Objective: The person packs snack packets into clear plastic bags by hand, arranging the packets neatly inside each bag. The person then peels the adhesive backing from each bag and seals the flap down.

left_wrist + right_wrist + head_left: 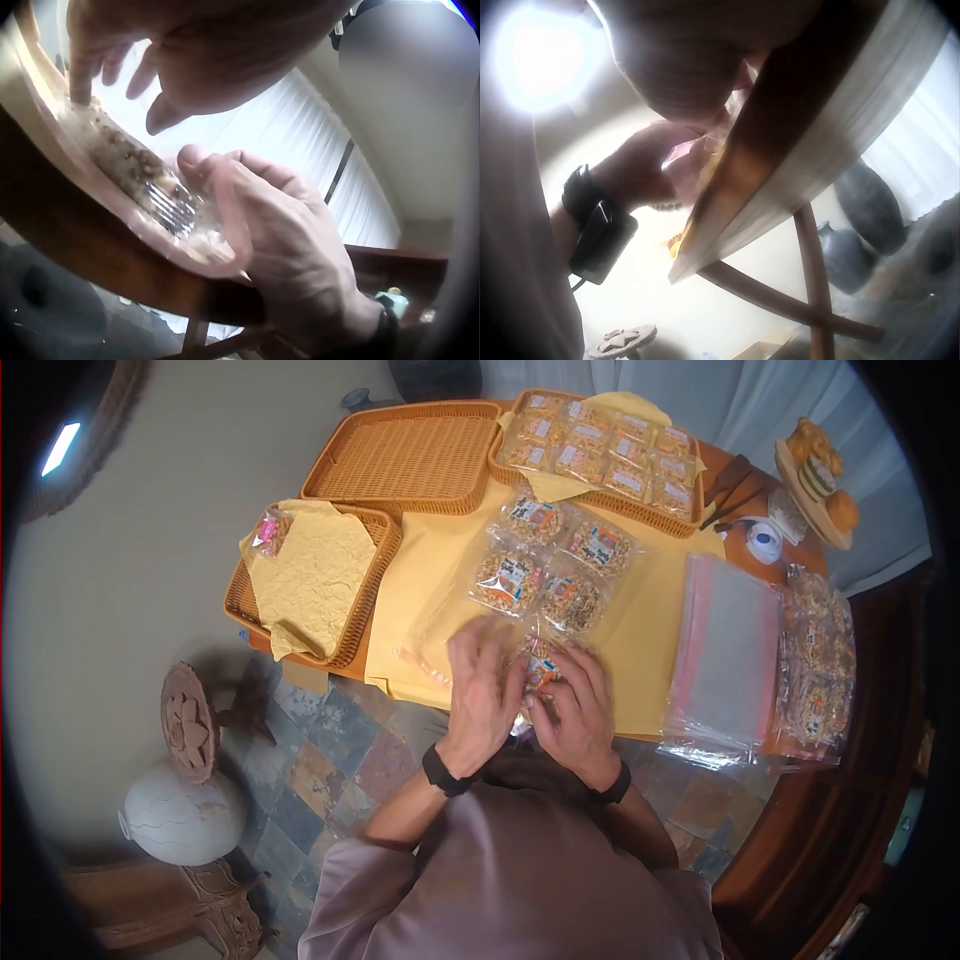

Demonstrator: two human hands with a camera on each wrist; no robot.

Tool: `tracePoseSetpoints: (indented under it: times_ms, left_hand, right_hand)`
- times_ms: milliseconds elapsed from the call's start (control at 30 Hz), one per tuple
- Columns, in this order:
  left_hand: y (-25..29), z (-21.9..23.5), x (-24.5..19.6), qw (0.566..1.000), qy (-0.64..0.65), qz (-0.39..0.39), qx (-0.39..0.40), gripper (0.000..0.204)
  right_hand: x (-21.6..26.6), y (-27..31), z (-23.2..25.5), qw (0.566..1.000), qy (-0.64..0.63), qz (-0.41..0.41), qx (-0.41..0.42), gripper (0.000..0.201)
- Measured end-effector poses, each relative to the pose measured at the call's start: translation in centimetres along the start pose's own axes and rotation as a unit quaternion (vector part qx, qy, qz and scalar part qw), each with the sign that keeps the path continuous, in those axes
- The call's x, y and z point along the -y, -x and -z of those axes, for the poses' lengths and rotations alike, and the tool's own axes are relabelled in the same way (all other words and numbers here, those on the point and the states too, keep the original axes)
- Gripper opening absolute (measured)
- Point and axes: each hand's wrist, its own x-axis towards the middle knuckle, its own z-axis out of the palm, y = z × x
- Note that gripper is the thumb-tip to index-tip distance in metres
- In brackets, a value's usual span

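Between the hands, near the table's front edge, lies a round snack pack point(541, 666) in clear film, with a colourful label and seeds or nuts visible. The left hand point(482, 685) rests along its left side, and the left wrist view shows its fingers extended down to the film. The right hand point(577, 710) holds the pack's near right side with bent fingers and thumb. In that view, the pink edge of a clear bag point(234, 225) loops over the right hand point(281, 232). Farther up the cloth, several similar packs point(572, 600) lie in clear plastic.
A stack of pink-edged clear bags point(725, 650) lies right, beside filled bags point(822, 660). At the back stand a bare wicker tray point(400, 460) and a tray point(650, 513) of labelled packs. A cloth-lined tray point(345, 645) with one small pack is left. Tape point(764, 543) lies back right.
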Motion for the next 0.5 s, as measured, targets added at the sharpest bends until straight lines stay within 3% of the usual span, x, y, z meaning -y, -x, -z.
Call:
tracePoseSetpoints:
  times_ms: [33, 100, 267, 367, 433, 500]
  left_hand:
    - [-0.1, -0.1, 0.2, 1.000, -0.001, 0.004, -0.001, 0.043]
    - [-1.2, -0.5, 0.6, 0.993, 0.091, -0.017, 0.076, 0.038]
    - [-3.4, -1.1, 0.6, 0.994, 0.088, -0.034, 0.047, 0.038]
    - [-2.9, -1.0, 0.7, 0.996, 0.023, -0.076, 0.045, 0.040]
    - [-1.2, 0.1, 0.2, 0.999, -0.002, 0.000, 0.048, 0.041]
    - [0.1, 1.1, -0.2, 0.998, -0.024, 0.016, 0.049, 0.046]
  right_hand:
    - [0.0, 0.0, -0.1, 1.000, 0.000, 0.006, 0.001, 0.019]
    - [0.0, 0.0, -0.1, 1.000, 0.002, 0.011, 0.004, 0.019]
    - [0.0, 0.2, -0.2, 1.000, 0.011, 0.007, -0.001, 0.019]
    - [0.0, 0.2, -0.2, 1.000, 0.014, 0.003, 0.000, 0.020]
    - [-0.1, 0.3, 0.0, 1.000, 0.001, 0.004, 0.001, 0.023]
    - [-0.2, 0.2, 0.0, 1.000, -0.002, 0.001, 0.000, 0.026]
